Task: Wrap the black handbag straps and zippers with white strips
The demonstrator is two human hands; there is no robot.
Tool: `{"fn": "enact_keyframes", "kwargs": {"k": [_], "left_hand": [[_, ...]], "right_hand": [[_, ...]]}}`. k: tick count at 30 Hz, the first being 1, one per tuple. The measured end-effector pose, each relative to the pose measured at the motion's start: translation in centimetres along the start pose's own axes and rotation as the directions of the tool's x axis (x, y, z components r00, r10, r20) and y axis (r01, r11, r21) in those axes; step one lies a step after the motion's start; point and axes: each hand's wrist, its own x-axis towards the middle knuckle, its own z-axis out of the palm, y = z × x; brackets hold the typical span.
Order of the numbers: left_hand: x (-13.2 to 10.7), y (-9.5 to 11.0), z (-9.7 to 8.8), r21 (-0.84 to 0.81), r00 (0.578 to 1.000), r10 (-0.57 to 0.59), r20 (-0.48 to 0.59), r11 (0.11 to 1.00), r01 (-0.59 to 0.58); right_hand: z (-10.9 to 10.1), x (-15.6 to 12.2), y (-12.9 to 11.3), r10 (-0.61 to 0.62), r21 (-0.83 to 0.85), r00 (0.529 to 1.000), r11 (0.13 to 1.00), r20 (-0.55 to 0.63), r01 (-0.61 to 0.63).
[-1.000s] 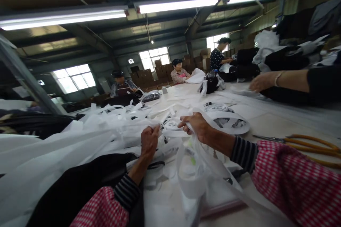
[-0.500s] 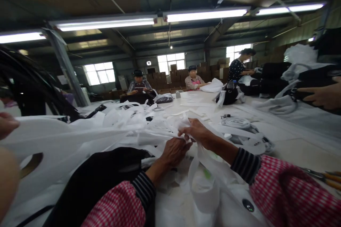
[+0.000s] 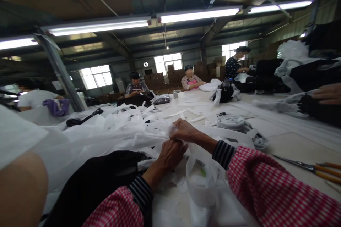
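Side by side in the middle of the head view, both my hands are closed and touching. My left hand (image 3: 172,154) is curled, knuckles up, on a thin white strip (image 3: 204,197). Just above and behind it, my right hand (image 3: 183,130) pinches the same white material. Its fingertips are slightly blurred. From below the hands, the strip hangs in loops towards the table's near side. A heap of white strips (image 3: 114,126) spreads behind and left of my hands. Black fabric (image 3: 98,181) lies beside my left forearm.
Scissors with orange handles (image 3: 323,172) lie right of my right sleeve. A coiled grey-white strap (image 3: 231,121) and a black bag (image 3: 223,94) are farther back. A co-worker's arm (image 3: 22,188) crowds the near left; another's hand (image 3: 329,94) is at right. Several people work beyond.
My right hand has moved slightly left, more closed against my left hand. The neighbour's hand at left has gone and a white sleeve shows. The dark hanging material there has left view, uncovering a person.
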Motion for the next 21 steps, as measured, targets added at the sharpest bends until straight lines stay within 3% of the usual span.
{"fn": "enact_keyframes", "kwargs": {"k": [4, 7, 12, 17, 19, 21], "left_hand": [[-0.1, -0.2, 0.1, -0.069, 0.997, -0.006, -0.082, 0.998, 0.0], [0.0, -0.5, 0.1, -0.145, 0.987, -0.021, -0.159, 0.989, -0.002], [0.1, -1.0, 0.6, -0.237, 0.971, -0.09, -0.222, 0.971, 0.036], [0.2, -1.3, 0.8, -0.274, 0.963, -0.155, -0.219, 0.957, 0.092], [0.2, -1.3, 0.7, -0.277, 0.961, -0.167, -0.22, 0.955, 0.102], [0.2, -1.3, 0.6, -0.275, 0.96, -0.171, -0.223, 0.956, 0.106]], "right_hand": [[-0.6, 0.1, 0.6, -0.055, 0.207, 0.991, 0.975, -0.121, 0.079], [-2.2, 0.5, 1.3, 0.023, 0.435, 0.963, 0.895, -0.269, 0.1], [-5.9, 0.6, 2.2, 0.289, 0.668, 0.821, 0.73, -0.492, 0.144], [-9.1, -0.6, 2.9, 0.483, 0.843, 0.753, 0.509, -0.446, 0.173], [-11.0, -1.5, 3.9, 0.512, 0.845, 0.706, 0.478, -0.489, 0.238], [-13.7, -2.6, 5.4, 0.526, 0.807, 0.633, 0.507, -0.568, 0.302]]}}
